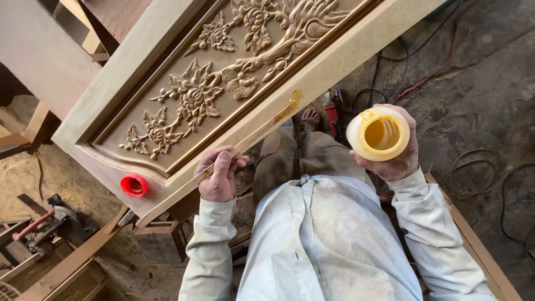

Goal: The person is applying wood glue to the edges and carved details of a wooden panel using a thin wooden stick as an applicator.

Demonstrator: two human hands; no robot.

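Looking down here: the left hand [218, 177] is pinched shut around a thin wooden stick [262, 131], thumb on top, and the stick lies along the plain outer frame of a carved wooden door panel [184, 106], with a blob of yellow glue [295, 98] at its far tip. The right hand [397, 150] is wrapped closed around an open white plastic jar of yellow glue [379, 134], held up in the air off to the side of the panel and tipped so you look straight into the mouth. The way I'd judge it, spreading goes best if the stick stays flat to the frame and drags the glue out thin and even, keeping it off the carved flowers, where it would be a pain to clean out of the grooves. I'd keep the jar close so reloading the stick doesn't drip. The only packaging is that jar, round, white outside, no label I can make out, and its likely lid, a round red cap [134, 185] sitting on the near corner of the panel. A red power tool [332, 111] and cables [473, 167] lie on the floor beyond.
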